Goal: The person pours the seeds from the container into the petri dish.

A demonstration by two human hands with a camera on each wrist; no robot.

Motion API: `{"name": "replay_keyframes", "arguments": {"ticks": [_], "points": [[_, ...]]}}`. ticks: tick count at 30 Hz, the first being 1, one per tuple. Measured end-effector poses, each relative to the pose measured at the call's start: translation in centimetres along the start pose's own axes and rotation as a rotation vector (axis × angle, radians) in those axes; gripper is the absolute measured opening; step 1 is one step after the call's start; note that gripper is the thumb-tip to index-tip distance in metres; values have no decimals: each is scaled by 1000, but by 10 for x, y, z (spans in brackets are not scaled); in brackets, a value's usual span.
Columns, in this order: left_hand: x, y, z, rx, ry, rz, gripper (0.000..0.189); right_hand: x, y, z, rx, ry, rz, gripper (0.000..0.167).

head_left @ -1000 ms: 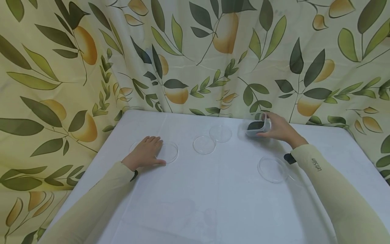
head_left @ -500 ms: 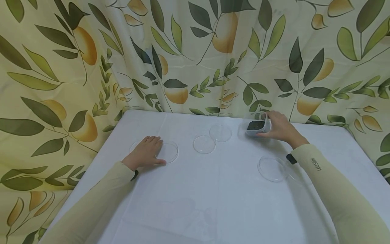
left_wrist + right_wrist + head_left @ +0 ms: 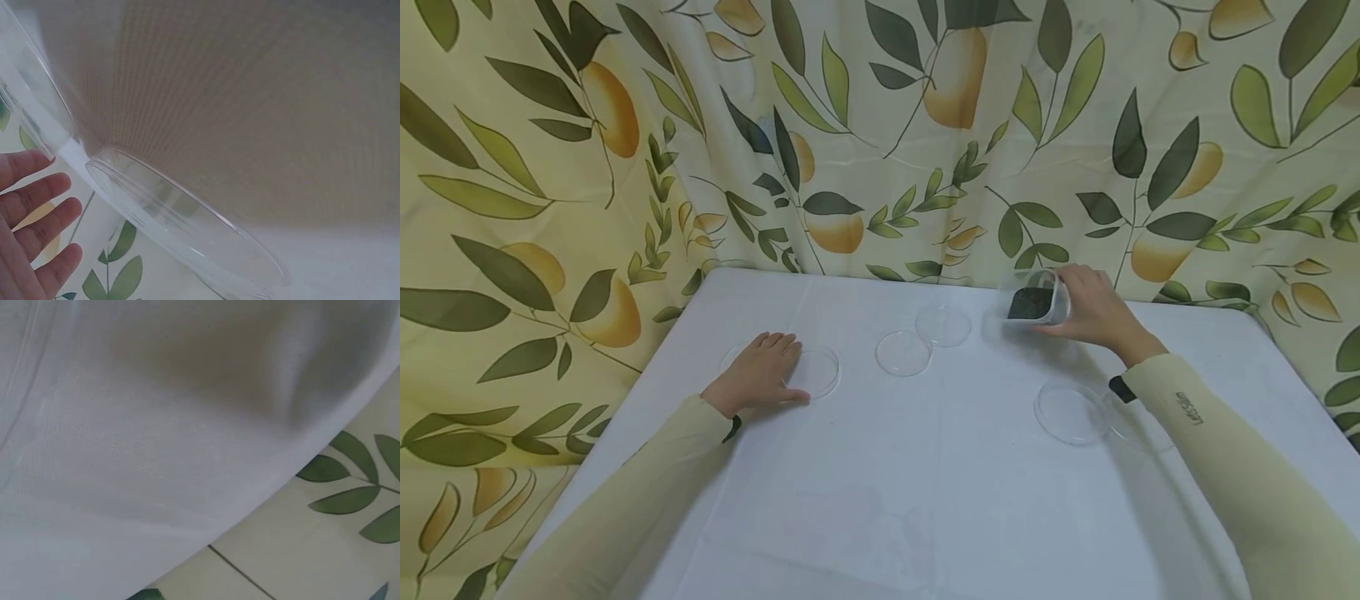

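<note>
Now slightly higher, the right hand (image 3: pixel 1099 312) grips a seemingly tilted container (image 3: pixel 1059 305).

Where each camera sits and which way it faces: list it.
Head: on the head, looking forward and down over the white table to the curtain; left hand, right hand and sleeves show.
Left wrist: on that wrist, facing clear dishes; fingers show at left.
Right wrist: on that wrist, facing the table's edge and curtain; no hand shows.
Shared: head and left wrist both show left hand and dishes.
</note>
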State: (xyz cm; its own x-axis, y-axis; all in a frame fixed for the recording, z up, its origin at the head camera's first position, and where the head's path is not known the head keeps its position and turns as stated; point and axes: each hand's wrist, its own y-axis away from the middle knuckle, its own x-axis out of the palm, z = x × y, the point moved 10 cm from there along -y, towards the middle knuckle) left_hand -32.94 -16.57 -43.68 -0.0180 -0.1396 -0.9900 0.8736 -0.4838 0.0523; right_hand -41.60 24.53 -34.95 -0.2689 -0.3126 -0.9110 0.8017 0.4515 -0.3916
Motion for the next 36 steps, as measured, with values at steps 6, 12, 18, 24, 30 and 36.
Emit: {"name": "replay_keyframes", "arguments": {"ticks": [6,12,18,24,30,36], "points": [[0,0,0,4,5,3,89,-9,0,22,-92,0,-60,87],[0,2,0,2,11,4,89,-15,2,42,-154,-48,-110,87],[0,1,0,0,13,7,89,-18,5,59,-218,-97,-147,87],[0,1,0,-3,16,26,90,-19,10,77,-274,-124,-169,91],[0,1,0,-9,20,32,91,-18,14,95,-329,-134,-174,91],[1,1,1,-16,19,32,90,-15,17,111,-343,-138,-170,92]]}}
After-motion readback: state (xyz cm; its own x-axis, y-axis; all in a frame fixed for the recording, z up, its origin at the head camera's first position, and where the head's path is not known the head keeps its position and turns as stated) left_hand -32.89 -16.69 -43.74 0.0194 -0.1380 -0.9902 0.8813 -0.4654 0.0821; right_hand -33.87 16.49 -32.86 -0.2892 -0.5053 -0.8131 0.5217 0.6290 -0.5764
